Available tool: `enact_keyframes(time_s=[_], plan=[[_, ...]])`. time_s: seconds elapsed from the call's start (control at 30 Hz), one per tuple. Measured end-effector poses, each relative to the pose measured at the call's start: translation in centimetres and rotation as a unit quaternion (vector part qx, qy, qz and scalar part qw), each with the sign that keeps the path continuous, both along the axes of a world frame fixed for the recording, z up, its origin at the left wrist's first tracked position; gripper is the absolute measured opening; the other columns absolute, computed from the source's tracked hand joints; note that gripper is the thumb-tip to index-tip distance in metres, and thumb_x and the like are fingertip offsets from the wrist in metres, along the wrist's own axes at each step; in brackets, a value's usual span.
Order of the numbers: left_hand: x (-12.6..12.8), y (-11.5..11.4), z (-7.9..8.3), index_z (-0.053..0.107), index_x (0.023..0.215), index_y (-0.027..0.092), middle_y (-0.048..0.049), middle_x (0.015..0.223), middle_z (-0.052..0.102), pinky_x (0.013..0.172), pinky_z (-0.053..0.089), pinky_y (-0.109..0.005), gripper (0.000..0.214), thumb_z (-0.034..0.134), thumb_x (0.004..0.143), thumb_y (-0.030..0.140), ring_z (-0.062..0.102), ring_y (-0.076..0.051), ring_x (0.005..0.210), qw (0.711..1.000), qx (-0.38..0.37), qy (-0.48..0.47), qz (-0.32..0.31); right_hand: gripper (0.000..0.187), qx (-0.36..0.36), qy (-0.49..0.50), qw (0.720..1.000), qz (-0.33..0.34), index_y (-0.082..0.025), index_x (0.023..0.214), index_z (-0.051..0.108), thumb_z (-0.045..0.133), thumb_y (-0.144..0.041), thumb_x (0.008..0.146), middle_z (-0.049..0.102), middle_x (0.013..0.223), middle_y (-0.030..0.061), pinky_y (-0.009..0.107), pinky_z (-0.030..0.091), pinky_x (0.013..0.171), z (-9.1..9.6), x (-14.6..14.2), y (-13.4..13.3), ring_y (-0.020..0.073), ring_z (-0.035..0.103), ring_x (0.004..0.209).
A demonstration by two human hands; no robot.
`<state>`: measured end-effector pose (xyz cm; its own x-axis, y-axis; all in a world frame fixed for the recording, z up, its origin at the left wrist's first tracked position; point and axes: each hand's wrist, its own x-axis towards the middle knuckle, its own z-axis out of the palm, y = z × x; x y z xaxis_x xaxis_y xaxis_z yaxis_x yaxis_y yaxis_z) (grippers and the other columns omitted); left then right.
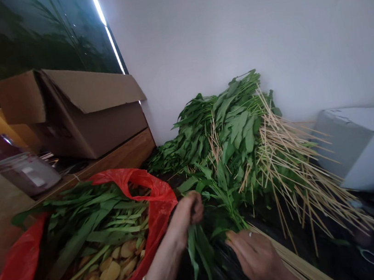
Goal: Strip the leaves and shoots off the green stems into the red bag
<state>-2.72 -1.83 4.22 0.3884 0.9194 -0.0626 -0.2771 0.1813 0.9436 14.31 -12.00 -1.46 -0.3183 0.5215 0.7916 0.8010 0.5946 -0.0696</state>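
Leaves [202, 254]: limp, elongated | left fingers [197, 205]: curled round them | right fingers [235, 240]: pinching slender stems [235, 213]

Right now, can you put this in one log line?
left hand: closed on leaves | right hand: gripping bunch | bag: red, open, greens inside | pile: leafy, with sticks, by wall

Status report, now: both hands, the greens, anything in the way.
Left hand closed on long green leaves. Right hand by slender green stems, grip unclear. Red plastic bag close beside left hand, may crowd it.
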Motion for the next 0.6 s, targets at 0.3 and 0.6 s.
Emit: enact_keyframes(time_s=[0.3, 0.6], plan=[[-2.1, 9.1, 5.2, 0.054, 0.093, 0.014, 0.0036, 0.065, 0.047, 0.039, 0.028, -0.011, 0.011, 0.044, 0.089, 0.011, 0.038, -0.003, 0.043, 0.981, -0.029, -0.046, 0.185, 0.036, -0.023, -0.071, 0.996, 0.054, -0.011, 0.104, 0.058, 0.025, -0.005, 0.092, 0.063, 0.066, 0.0034, 0.028, 0.037, 0.05, -1.8, -1.6, 0.6, 0.0149, 0.059, 0.053], [-3.4, 14.8, 2.6, 0.059, 0.104, 0.011, -0.0035, 0.092, 0.063, 0.064, 0.05, -0.025, 0.017, 0.057, 0.09, 0.021, 0.06, -0.012, 0.072, 0.911, 0.07, 0.325, 0.244, 0.021, -0.006, -0.075, 0.996, 0.046, -0.012, 0.102, 0.059, 0.04, -0.013, 0.094, 0.06, 0.063, 0.0004, 0.03, 0.033, 0.049, -0.7, -1.0, 0.2, 0.0138, 0.056, 0.051]])
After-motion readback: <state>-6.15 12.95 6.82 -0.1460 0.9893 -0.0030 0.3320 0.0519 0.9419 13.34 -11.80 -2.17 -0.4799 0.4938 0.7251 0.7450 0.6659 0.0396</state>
